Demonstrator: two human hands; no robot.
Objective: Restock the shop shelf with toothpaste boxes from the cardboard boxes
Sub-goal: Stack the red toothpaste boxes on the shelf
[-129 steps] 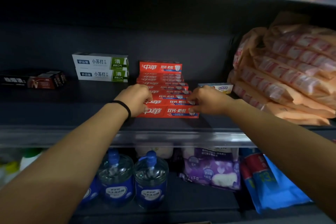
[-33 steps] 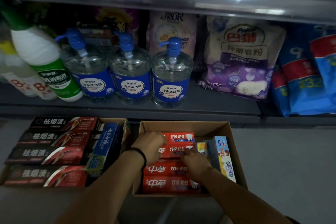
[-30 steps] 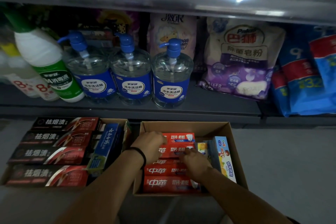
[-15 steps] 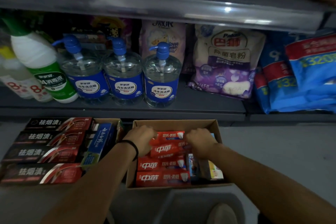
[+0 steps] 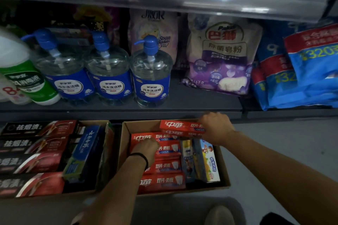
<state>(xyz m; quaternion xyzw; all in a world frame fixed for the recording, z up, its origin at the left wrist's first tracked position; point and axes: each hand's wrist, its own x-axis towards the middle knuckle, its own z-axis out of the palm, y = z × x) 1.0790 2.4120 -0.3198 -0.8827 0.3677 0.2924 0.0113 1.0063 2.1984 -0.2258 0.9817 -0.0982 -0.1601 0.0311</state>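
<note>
Leftmost, black toothpaste boxes (image 5: 34, 155) are packed in one cardboard box (image 5: 108, 133). Beside it, a red toothpaste box (image 5: 146, 138) is gripped by the curled left hand (image 5: 147, 149) inside the second cardboard box (image 5: 126, 133). Two stacked red boxes (image 5: 180, 128) are pinched at their end by the right hand (image 5: 216, 128), raised above the carton's far edge.

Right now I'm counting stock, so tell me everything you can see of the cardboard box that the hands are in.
The cardboard box is plain brown, open-topped, and sits on the grey floor below the bottom shelf, beside a second carton on its left. Red toothpaste boxes lie flat in rows on its left side; a few blue and yellow boxes stand on edge on the right. The left hand rests on the red rows, and the right hand grips a small stack of red boxes at the far wall.
</note>
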